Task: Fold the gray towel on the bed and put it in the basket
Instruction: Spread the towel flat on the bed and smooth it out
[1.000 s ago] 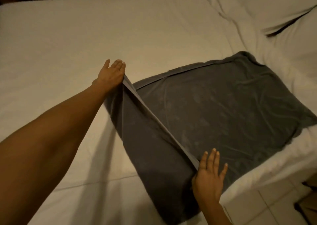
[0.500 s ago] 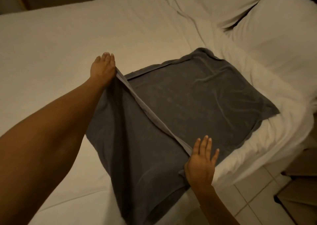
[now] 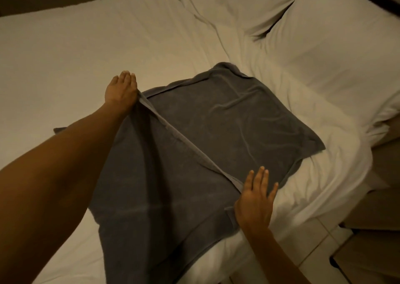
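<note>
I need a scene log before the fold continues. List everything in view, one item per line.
gray towel: one, dark gray, on the near right part of the bed, one edge lifted toward its far end
bed: one, white sheet, fills most of the view
pillows: two, white, at the head of the bed, upper right
floor tiles: pale, lower right beside the bed
basket: none in view
left hand: one, holding the far corner of the lifted edge
right hand: one, fingers spread, holding the near corner of that edge
</note>
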A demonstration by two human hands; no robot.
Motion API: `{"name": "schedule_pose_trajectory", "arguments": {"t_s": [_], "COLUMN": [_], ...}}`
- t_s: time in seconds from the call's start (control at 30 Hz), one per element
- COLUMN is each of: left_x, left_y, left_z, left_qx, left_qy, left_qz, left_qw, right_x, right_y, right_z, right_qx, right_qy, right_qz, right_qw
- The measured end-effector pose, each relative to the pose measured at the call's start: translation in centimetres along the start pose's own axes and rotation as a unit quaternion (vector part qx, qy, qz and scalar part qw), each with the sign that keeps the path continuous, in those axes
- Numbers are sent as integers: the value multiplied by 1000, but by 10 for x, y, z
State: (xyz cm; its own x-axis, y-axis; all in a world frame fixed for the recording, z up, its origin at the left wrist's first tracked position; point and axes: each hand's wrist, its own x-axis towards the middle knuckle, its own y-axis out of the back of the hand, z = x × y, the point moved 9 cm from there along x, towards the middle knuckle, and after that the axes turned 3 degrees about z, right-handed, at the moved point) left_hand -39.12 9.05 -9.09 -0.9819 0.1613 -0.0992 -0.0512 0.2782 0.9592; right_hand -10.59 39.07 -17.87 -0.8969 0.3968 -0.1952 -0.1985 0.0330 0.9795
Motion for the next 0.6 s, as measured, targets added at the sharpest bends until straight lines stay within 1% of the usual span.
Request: {"name": "schedule_pose_trajectory", "arguments": {"t_s": [0.3, 0.37, 0.4, 0.5, 0.53, 0.6], "left_x": [76, 90, 96, 119, 126, 138], "left_y": [13, 15, 15, 17, 19, 24], "left_z": [84, 99, 106, 129, 137, 152], "left_qx": [2, -4, -3, 6, 5, 2], "left_qy": [-9, -6, -5, -11, -15, -16], "left_qz": [7, -4, -9, -14, -19, -26], "left_qw": [1000, 1000, 1000, 1000, 1000, 1000], "right_x": [75, 93, 101, 122, 128, 139], "right_y": [-17, -16, -13, 1, 3, -2], "right_z": [59, 73, 78, 93, 99, 112], "right_qx": [-13, -7, 0, 40, 53, 38], "right_qy": [-17, -17, -13, 3, 6, 1], "right_qz": [-36, -41, -34, 29, 35, -22], "right_qw": [999, 999, 999, 999, 998, 999]}}
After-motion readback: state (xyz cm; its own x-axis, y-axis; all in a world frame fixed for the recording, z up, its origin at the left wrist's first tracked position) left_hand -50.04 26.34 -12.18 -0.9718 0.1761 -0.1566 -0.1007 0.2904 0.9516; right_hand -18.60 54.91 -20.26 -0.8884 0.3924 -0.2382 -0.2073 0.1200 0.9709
